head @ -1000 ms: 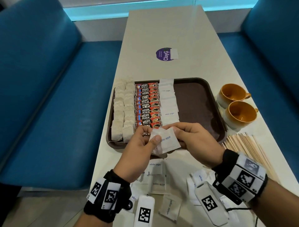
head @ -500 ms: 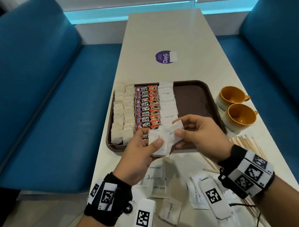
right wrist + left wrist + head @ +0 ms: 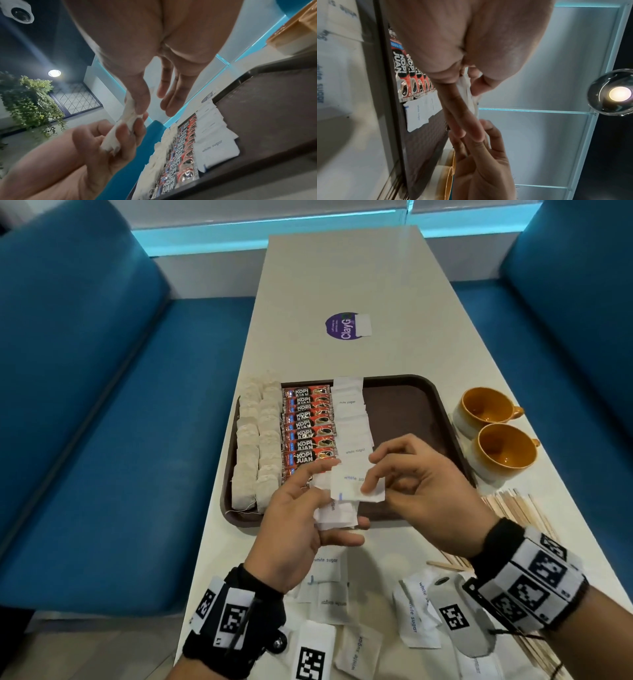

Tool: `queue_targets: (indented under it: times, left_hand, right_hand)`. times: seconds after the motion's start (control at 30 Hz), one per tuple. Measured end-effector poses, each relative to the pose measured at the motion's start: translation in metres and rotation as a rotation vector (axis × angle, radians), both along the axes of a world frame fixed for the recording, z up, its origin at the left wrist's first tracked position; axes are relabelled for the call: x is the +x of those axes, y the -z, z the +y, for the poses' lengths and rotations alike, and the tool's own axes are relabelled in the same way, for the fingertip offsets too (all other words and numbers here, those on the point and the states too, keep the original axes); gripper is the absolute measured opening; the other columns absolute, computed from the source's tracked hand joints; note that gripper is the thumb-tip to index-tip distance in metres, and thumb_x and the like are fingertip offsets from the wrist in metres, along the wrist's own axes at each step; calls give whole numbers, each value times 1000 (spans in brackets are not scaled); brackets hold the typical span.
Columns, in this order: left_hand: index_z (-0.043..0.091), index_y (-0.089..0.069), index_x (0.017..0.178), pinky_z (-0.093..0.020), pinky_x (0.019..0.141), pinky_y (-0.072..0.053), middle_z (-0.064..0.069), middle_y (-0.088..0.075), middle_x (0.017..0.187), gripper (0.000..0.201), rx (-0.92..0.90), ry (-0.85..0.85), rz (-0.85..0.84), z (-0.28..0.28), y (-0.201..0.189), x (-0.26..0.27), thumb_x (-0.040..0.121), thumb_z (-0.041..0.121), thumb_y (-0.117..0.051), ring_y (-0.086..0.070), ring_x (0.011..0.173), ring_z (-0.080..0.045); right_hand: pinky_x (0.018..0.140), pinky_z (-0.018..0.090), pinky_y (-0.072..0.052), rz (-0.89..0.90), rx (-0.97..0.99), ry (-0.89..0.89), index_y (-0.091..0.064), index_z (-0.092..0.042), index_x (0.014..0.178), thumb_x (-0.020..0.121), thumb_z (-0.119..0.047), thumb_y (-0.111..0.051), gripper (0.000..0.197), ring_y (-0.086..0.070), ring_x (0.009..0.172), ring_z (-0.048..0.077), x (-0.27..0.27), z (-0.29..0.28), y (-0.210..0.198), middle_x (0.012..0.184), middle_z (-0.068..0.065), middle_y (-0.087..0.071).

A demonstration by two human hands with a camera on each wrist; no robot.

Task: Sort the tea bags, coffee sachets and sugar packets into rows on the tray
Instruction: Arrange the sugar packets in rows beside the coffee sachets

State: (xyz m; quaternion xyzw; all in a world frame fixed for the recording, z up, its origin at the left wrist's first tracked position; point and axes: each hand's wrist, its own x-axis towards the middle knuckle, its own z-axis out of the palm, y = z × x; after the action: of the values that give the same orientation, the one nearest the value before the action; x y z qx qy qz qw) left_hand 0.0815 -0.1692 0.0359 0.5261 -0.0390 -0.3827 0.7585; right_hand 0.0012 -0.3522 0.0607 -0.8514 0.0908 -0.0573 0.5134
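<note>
Café booth: blue benches (image 3: pixel 102 440), table (image 3: pixel 342 285), cups (image 3: pixel 503 453).

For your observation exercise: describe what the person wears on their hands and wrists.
Both hands are bare. The left wrist carries a black strap with white square-code tags and a small camera. The right wrist wears a black band ringed with white code tags, a grey tagged camera unit and a thin black cable.

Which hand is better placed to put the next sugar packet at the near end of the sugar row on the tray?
Probably the right hand: it already pinches the top sugar packet above the sugar row's near end, while the left hand holds the remaining stack.
</note>
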Motion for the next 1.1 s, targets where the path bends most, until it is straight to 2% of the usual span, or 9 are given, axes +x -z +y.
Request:
queue_targets:
  times: [0.13, 0.27, 0.37, 0.53, 0.67, 0.73, 0.87, 1.03, 1.1]
  left_hand:
    - [9, -56, 130, -42, 64, -64, -21, -71, 120, 33, -40, -24, 26, 2, -2, 4, 104, 2, -37, -71, 82, -50]
    - [9, -50, 122, -39, 65, -64, -16, -74, 115, 32, 12, -57, -41, -1, 1, 5, 97, -11, -53, -73, 77, -42]
    - [11, -47, 118, -38, 63, -63, -13, -76, 112, 36, 54, -54, -111, -3, 4, 4, 94, -15, -56, -73, 75, -38]
    - [13, -47, 116, -39, 62, -64, -12, -76, 106, 38, 92, -78, -165, -7, 8, 6, 92, -13, -62, -73, 75, -34]
    - [13, -52, 119, -40, 65, -64, -14, -77, 100, 37, 166, -139, -185, -4, 13, 15, 92, -9, -64, -73, 78, -33]
    - [11, -56, 121, -40, 68, -64, -15, -77, 103, 36, 233, -164, -198, 2, 18, 22, 92, -7, -67, -75, 84, -31]
    - [15, -72, 110, -38, 71, -63, -2, -79, 93, 27, 438, -65, -356, 13, 25, 32, 90, -3, -71, -75, 79, -18]
    - [18, -76, 96, -50, 69, -64, -12, -77, 85, 21, 548, 89, -417, 9, 29, 29, 88, 0, -71, -73, 76, -35]
    - [18, -76, 95, -46, 67, -64, -10, -76, 83, 20, 562, 154, -430, 6, 28, 25, 87, 1, -70, -74, 73, -32]
  right_hand:
    - [83, 34, -59, -7, -45, 21, -76, -33, 79, 85, 8, -67, 43, -65, 99, 9, 1, -3, 2, 101, -19, -62]
    - [81, 27, -55, -12, -106, 5, -78, -32, 87, 85, 8, -60, 44, -65, 98, 5, 1, -1, 1, 99, -20, -66]
    - [78, 23, -56, 10, -17, 30, -78, -30, 90, 84, 6, -63, 39, -67, 91, 8, 3, -3, 2, 96, -15, -69]
    - [78, 35, -62, 4, 181, 148, -69, -30, 107, 85, -2, -78, 37, -73, 92, 15, 12, -10, 9, 98, -3, -74]
    - [70, 35, -62, 31, 265, 292, -67, -26, 111, 84, 0, -80, 40, -74, 75, 18, 23, -29, 17, 81, -2, -75]
    - [76, 40, -63, 117, 215, 318, -68, -26, 107, 84, -3, -80, 35, -75, 79, 22, 28, -40, 24, 83, 2, -76]
    - [83, 38, -63, 344, 80, 186, -72, -29, 100, 84, -10, -82, 27, -75, 84, 18, 35, -42, 39, 94, 4, -75]
    - [81, 34, -62, 444, -67, 115, -75, -28, 93, 82, -11, -84, 22, -72, 82, 17, 41, -29, 56, 90, 2, -74]
    - [74, 26, -59, 443, -126, 123, -74, -28, 93, 82, -14, -84, 21, -68, 78, 13, 42, -27, 58, 85, -1, -71]
